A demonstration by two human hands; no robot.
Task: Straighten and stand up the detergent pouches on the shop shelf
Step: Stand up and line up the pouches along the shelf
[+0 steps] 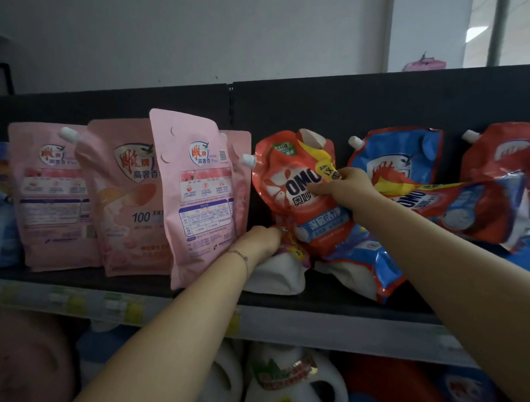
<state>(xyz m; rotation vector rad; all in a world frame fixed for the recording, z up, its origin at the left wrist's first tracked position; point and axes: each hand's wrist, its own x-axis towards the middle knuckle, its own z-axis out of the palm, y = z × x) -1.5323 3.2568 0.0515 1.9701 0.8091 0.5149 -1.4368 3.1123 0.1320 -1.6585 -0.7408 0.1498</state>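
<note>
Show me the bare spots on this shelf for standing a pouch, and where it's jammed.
Bare board runs along the shelf front, before the white-bottomed pouch and toppled blue pouch. A narrow dark gap separates the front pink pouch from the red OMO pouch. Right of that, pouches lie piled.

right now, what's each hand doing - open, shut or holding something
Left hand: grips the white-bottomed pouch.
Right hand: grips the red OMO pouch.

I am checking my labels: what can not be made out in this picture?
Head view only.
left hand: fingertips hidden in folds of the fallen pouch.
fallen pouch: front covered by the red OMO pouch.
rightmost red pouch: cut off by the right edge.
price labels: blurred.
</note>
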